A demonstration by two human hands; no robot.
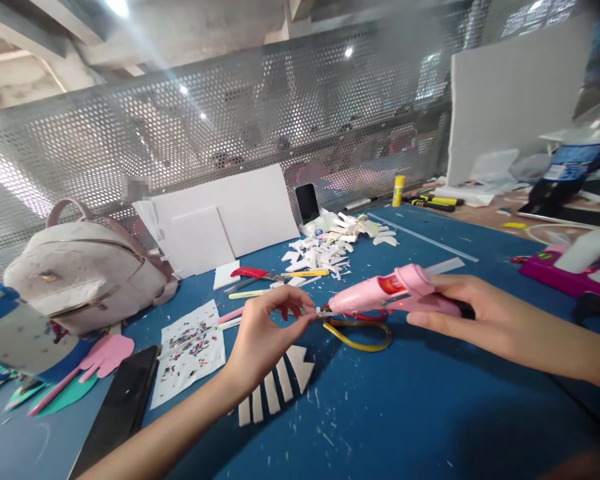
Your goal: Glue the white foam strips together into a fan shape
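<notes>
My right hand (460,313) is wrapped round the handle of a pink hot glue gun (375,293), with a clear glue stick (445,266) poking out of its back end. The gun's nozzle points left, at the fingertips of my left hand (275,327). Those fingers pinch a small pale piece (324,312) right at the nozzle; its shape is too small to make out. Under my left hand several white foam strips (271,392) lie in a row beside an arrow-shaped foam piece (299,367). Yellow-handled scissors (357,343) lie below the gun.
A red cutter (250,273) and pens lie behind my left hand, before a heap of white foam scraps (325,253). White boards (250,213) and a backpack (90,267) stand at the back. A black phone (123,407) lies left, a bottle (575,167) stands right.
</notes>
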